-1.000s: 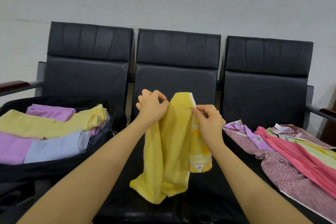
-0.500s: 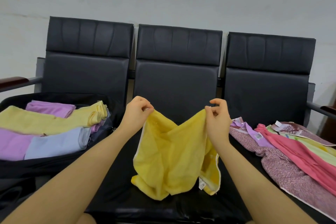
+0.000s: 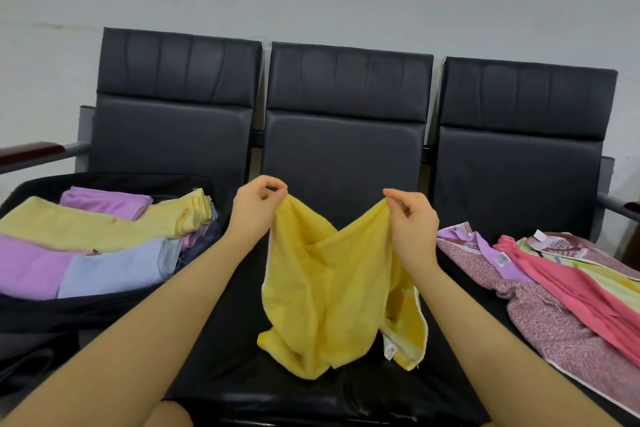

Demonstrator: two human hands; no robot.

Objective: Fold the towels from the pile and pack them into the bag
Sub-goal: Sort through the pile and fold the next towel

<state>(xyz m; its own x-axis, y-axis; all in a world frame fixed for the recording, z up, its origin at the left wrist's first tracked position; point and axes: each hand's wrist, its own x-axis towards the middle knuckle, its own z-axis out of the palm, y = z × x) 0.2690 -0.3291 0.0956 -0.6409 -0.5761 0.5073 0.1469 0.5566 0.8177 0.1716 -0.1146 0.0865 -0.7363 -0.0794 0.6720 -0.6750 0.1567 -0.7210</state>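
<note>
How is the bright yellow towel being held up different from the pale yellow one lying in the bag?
The bright yellow towel hangs unfolded and sagging, pinched at its top corners by the left hand and right hand; the pale yellow towel lies folded flat in the black bag. The held one is a deeper yellow and shows a label; no label is visible on the packed one. Both look like terry cloth.

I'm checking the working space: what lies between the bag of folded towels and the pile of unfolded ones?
In the head view, the yellow towel, pinched by the left hand and right hand, hangs over the middle seat.

Middle seat (image 3: 221, 350) w/ bare room both sides (bag (image 3: 114, 308) left, towel pile (image 3: 554, 315) right).
</note>
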